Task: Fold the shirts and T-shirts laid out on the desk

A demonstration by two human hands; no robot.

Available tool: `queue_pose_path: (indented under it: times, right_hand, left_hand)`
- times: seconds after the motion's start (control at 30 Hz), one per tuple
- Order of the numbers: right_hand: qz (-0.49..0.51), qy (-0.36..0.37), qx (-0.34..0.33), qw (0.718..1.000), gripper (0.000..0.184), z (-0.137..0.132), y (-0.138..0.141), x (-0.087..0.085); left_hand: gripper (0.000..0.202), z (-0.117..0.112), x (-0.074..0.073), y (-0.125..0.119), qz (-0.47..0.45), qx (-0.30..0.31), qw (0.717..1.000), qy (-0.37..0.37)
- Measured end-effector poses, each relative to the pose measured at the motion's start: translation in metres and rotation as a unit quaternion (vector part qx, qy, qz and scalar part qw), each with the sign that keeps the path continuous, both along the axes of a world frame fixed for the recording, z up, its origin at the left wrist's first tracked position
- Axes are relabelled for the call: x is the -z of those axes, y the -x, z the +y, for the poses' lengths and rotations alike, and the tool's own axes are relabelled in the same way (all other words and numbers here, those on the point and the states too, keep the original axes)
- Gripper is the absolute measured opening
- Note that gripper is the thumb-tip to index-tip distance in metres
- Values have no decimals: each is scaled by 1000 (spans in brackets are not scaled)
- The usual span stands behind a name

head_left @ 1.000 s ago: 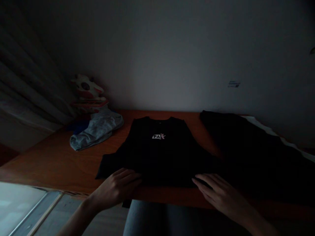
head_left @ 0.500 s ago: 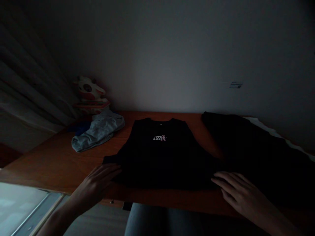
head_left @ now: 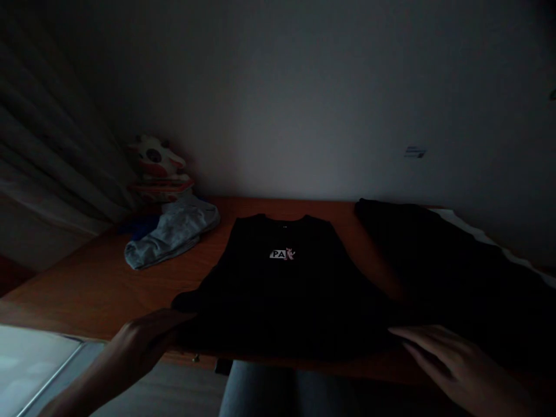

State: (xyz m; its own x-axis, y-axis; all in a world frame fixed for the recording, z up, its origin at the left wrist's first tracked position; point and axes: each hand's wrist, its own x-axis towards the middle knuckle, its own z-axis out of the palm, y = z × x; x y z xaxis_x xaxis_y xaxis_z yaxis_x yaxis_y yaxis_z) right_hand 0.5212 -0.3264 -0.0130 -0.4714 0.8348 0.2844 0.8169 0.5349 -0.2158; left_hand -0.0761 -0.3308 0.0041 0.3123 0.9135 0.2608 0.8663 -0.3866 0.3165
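A black shirt (head_left: 282, 295) lies front side up on the wooden table, its neckline toward the wall. On its chest is a small print with the letters PA and a pink figure. My left hand (head_left: 150, 335) grips the lower left edge of the shirt, thumb and fingers closed on the cloth. At the lower right edge, my right hand (head_left: 445, 350) pinches the fabric between thumb and fingers. Dim light and the dark cloth hide the exact folds under my fingertips.
The wooden table (head_left: 82, 289) stands against a wall. Grey clothing (head_left: 174, 231) lies at the back left, beside blue cloth (head_left: 145, 226) and a cow figure (head_left: 156, 159). A dark garment (head_left: 417, 249) covers the right side, with white cloth (head_left: 464, 223) behind it.
Both hands have moved toward me and slightly outward, pulling the shirt with them. Its neckline, print and lower edge now sit nearer the table's front edge.
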Motion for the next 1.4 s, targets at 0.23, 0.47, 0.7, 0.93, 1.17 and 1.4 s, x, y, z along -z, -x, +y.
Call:
queue_pose_path:
  times: [0.23, 0.47, 0.7, 0.93, 1.17, 1.4]
  right_hand:
    - [-35, -13, -7, 999, 31, 4, 4, 7]
    - [-82, -85, -42, 992, 43, 5, 7, 17]
    - [-28, -18, -7, 999, 30, 7, 5, 13]
    - [93, 111, 26, 989, 26, 21, 4, 8]
    - [89, 35, 20, 995, 28, 25, -10, 25]
    - [114, 70, 98, 986, 30, 34, -20, 4]
  left_hand:
    - [28, 22, -31, -6, -30, -18, 996, -85]
    - [50, 61, -43, -30, -127, -180, 974, -53]
    - [58, 88, -50, -41, -184, -219, 957, -43]
    - [57, 132, -40, -49, -237, -257, 937, -17]
    - [50, 142, 21, -51, -213, -277, 937, -7]
    - [56, 139, -7, -28, -172, -220, 960, -17]
